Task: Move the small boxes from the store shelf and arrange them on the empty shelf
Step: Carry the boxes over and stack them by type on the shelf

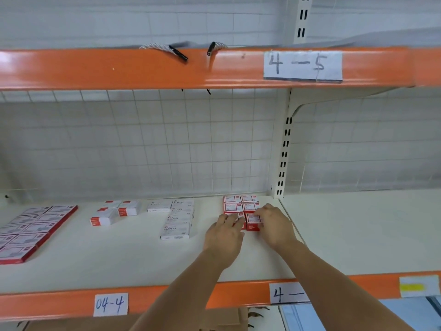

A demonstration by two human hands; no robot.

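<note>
Small red-and-white boxes [240, 203] lie in a two-column block at the back right of the cream shelf [143, 256]. My left hand [224, 235] lies with straight fingers on the front left box of that block. My right hand [272, 223] curls its fingers round the front right box [252, 220]. Both arms reach in over the shelf's orange front edge.
White staples boxes [177, 219] stand in a column at mid shelf, three red-and-white boxes [114, 212] to their left, and a larger red-edged block [31, 230] at far left. An upright post [284, 158] divides the bays. An orange upper shelf edge [167, 68] hangs overhead.
</note>
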